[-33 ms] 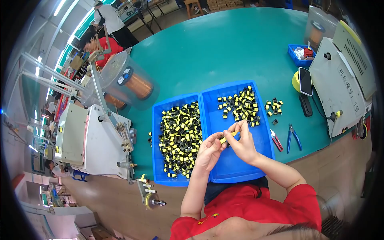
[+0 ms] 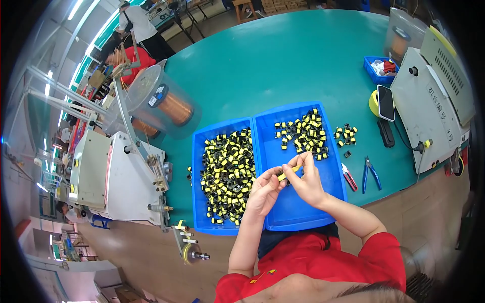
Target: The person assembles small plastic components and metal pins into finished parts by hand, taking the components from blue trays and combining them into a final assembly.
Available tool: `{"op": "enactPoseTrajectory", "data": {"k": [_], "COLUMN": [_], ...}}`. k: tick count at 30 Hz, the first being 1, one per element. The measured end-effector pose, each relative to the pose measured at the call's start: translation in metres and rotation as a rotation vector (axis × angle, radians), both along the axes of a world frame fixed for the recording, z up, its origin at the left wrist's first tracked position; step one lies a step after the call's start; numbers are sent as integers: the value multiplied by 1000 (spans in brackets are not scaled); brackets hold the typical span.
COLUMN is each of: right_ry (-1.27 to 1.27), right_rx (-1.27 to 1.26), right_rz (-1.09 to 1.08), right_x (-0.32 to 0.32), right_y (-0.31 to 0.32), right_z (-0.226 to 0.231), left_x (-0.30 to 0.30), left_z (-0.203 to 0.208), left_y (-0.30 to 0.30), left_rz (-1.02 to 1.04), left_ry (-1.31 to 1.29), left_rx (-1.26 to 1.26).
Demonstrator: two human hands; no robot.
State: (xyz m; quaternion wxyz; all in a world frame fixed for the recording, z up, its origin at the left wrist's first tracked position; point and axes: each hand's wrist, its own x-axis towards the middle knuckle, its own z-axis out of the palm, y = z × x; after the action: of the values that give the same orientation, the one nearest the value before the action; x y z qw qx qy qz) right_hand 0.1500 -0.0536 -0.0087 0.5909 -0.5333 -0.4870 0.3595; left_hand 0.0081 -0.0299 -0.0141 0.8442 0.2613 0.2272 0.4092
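Above the right-hand blue tray (image 2: 298,218), my two hands meet with fingertips close together. My left hand (image 2: 263,194) is closed on a small black coil bobbin, mostly hidden by the fingers. A short strip of yellow tape (image 2: 282,177) shows at its fingertips and slants up toward my right hand (image 2: 307,183), which pinches that tape. Several black bobbins with yellow tape (image 2: 314,132) lie heaped in the far part of this tray. The left-hand blue tray (image 2: 197,214) touches it and is filled with many more such taped bobbins (image 2: 227,177).
Right of the trays lie loose bobbins (image 2: 346,134), red-handled cutters (image 2: 349,179), blue-handled pliers (image 2: 372,174), a black tool (image 2: 386,133) and a phone (image 2: 385,102) against a yellow tape roll. Winding machines (image 2: 126,187) with copper wire spools (image 2: 175,108) flank the green table (image 2: 268,60). People are farther back.
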Motion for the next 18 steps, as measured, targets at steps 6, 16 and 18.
{"op": "enactPoseTrajectory", "data": {"k": [6, 16, 18], "right_ry": [-82, -198, -208], "right_rx": [-4, 96, 86], "right_rz": [-28, -40, -51], "right_x": [-2, -6, -8], "right_y": [-2, -1, -3], "right_z": [-4, -8, -2], "left_x": [0, 2, 0], "left_z": [3, 3, 1], "left_y": [-1, 0, -1], "left_rz": [-14, -31, 5], "left_ry": [-27, -85, -36], "left_rx": [-35, 57, 48]}}
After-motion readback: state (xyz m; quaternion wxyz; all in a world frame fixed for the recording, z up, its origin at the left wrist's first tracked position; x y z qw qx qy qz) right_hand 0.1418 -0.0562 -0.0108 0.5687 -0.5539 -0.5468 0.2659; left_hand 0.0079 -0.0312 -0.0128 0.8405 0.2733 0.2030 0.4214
